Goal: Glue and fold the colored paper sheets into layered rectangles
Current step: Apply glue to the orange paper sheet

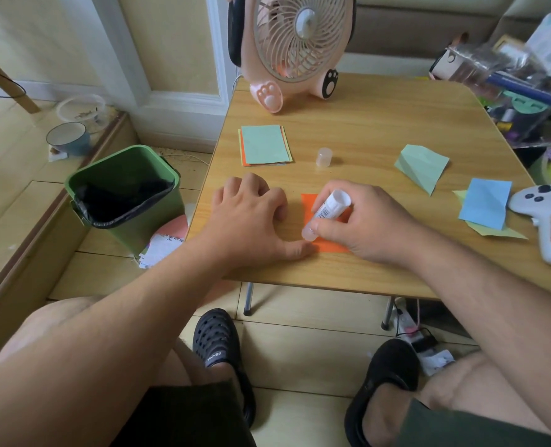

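Observation:
An orange paper sheet (309,204) lies flat near the front of the wooden table (364,124). My right hand (364,221) grips a white glue stick (327,209), tilted with its tip down on the sheet's left edge. My left hand (251,214) rests knuckles-up on the table, its thumb touching the sheet's lower left corner. The glue stick's clear cap (324,157) stands alone behind the sheet. A stack of colored sheets (264,145), mint on top, lies at the back left. A folded green piece (422,166) and a folded blue piece (485,203) over a yellow one lie to the right.
A pink fan (296,43) stands at the table's back edge. A white toy-like handheld device (548,217) lies at the right edge, with cluttered bags behind it. A green waste bin (125,191) sits on the floor left of the table. My feet in dark shoes are below.

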